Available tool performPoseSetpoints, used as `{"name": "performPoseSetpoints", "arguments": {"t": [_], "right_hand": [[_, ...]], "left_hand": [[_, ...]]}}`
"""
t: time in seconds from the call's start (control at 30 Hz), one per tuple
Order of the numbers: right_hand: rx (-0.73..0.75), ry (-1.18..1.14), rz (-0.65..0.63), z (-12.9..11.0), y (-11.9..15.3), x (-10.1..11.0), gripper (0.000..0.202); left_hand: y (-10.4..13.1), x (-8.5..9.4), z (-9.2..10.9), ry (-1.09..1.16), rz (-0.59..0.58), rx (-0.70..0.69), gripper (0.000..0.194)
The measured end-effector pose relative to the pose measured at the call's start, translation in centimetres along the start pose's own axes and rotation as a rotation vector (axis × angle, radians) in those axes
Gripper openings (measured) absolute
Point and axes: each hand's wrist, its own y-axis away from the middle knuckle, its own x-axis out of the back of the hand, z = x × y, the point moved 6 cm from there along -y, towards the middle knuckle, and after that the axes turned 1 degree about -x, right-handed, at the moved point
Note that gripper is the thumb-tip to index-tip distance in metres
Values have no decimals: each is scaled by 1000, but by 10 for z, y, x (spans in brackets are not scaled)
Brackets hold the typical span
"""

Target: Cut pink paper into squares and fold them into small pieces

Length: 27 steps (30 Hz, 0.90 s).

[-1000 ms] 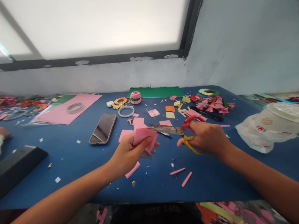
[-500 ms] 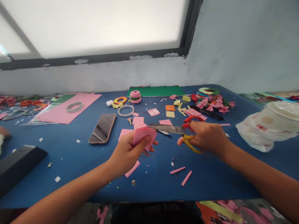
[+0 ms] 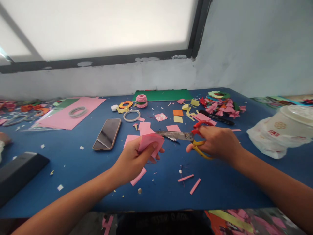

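Between the thumb and fingers of my left hand (image 3: 137, 158) is a piece of pink paper (image 3: 149, 143), tilted up off the table. My right hand (image 3: 217, 142) grips scissors (image 3: 176, 134) with one red and one yellow handle loop. The blades point left, and their tips meet the paper's upper edge; whether they cut into it is hard to tell. Pink paper pieces (image 3: 145, 126) lie just behind my left hand. Thin pink strips (image 3: 195, 186) rest on the blue table (image 3: 161, 192) below the scissors.
A phone (image 3: 107, 134) and a tape roll (image 3: 131, 116) lie left of centre. Further back are a ringed pink paper piece (image 3: 141, 101) and a green sheet (image 3: 163, 95). A heap of folded paper (image 3: 225, 104) sits back right, near a bagged cup (image 3: 281, 130). Pink sheets (image 3: 61, 119) are at left.
Almost nothing differs. The scissors stay at the paper's upper edge, and both hands hold nearly the same place.
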Motion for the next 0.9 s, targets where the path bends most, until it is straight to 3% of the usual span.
{"name": "performPoseSetpoints", "arguments": {"t": [0.23,0.53,0.73,0.9], "right_hand": [[34,29,81,-3,-1,5,62],[19,16,7,0,0,0,60],[76,6,99,-5,0,5,60],[70,18,74,-4,0,3,60]], "left_hand": [[-1,0,-3,-32,-37,-3,14],[0,0,-1,-43,-66,1,20],[0,-2,-2,-67,-109,4,23],[0,-3,0,-35,-117,8,22]]}}
